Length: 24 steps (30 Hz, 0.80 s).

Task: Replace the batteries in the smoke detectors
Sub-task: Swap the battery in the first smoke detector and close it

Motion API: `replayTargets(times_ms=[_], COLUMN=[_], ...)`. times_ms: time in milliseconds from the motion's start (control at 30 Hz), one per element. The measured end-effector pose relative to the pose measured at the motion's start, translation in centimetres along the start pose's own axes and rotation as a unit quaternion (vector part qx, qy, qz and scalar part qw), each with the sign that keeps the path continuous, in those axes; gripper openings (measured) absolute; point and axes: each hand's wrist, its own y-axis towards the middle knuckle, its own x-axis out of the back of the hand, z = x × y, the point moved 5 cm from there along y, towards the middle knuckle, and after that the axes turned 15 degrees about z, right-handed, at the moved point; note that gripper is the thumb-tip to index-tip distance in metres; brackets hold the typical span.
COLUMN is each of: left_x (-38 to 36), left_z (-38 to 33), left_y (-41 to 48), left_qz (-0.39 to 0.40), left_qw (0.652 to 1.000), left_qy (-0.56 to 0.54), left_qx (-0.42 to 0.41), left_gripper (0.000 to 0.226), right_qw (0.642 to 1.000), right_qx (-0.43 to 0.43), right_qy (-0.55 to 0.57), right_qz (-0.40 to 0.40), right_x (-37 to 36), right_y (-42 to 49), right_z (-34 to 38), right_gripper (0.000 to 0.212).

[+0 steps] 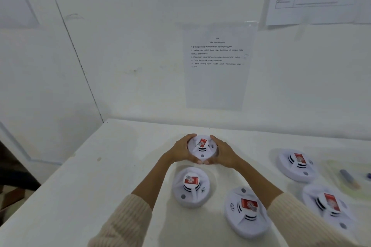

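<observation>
The held smoke detector (201, 147) sits at the middle of the white table (120, 166), toward its far edge, face up with a red label on its raised centre. The left hand (181, 151) curls around its rim at 9 o'clock and the right hand (223, 153) curls around it at 3 o'clock. Both grip the housing, and their thumbs nearly meet at 6 o'clock. Whether the unit rests on the table or is lifted just off it cannot be told.

Four more units of the same kind lie around it, each apart from the others. The second detector (190, 186) lies at 6 o'clock, between the forearms. The third detector (247, 211) is at 5 o'clock, the fourth detector (297, 165) at 3 o'clock and the fifth detector (329, 208) at 4 o'clock. Farther out at 3 o'clock lies a small dark cylinder (349, 179) (too blurred to identify). A printed instruction sheet (217, 66) hangs on the wall at 12 o'clock. Cream knitted sleeves (128, 222) cover the arms.
</observation>
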Motion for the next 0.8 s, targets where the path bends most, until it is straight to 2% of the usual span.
replayTargets(times_ms=[100,267,433,667,800], left_x=[0.05,-0.04,0.07,0.07,0.35], left_z=[-0.06,-0.38,0.07,-0.24,-0.46], left_y=[0.01,-0.28,-0.02,-0.23,-0.57], left_qz=[-0.002,0.002,-0.005,0.019,0.039], left_qw=[1.000,1.000,0.999,0.999,0.999], left_qy=[0.017,0.026,0.037,0.045,0.017], left_qx=[0.003,0.013,0.019,0.020,0.027], left_gripper=[0.124,0.107,0.127,0.129,0.120], right_qw=[1.000,0.999,0.997,0.996,0.998], right_qx=[-0.009,-0.023,-0.031,-0.041,-0.031], right_qy=[-0.006,-0.024,-0.064,-0.081,-0.060], right_qz=[0.001,0.001,0.011,0.006,-0.010], right_x=[-0.08,-0.35,-0.71,-0.90,-0.73], right_y=[0.04,0.10,0.55,0.38,0.04], right_z=[-0.17,-0.24,-0.38,-0.39,-0.58], right_gripper=[0.088,0.094,0.096,0.097,0.095])
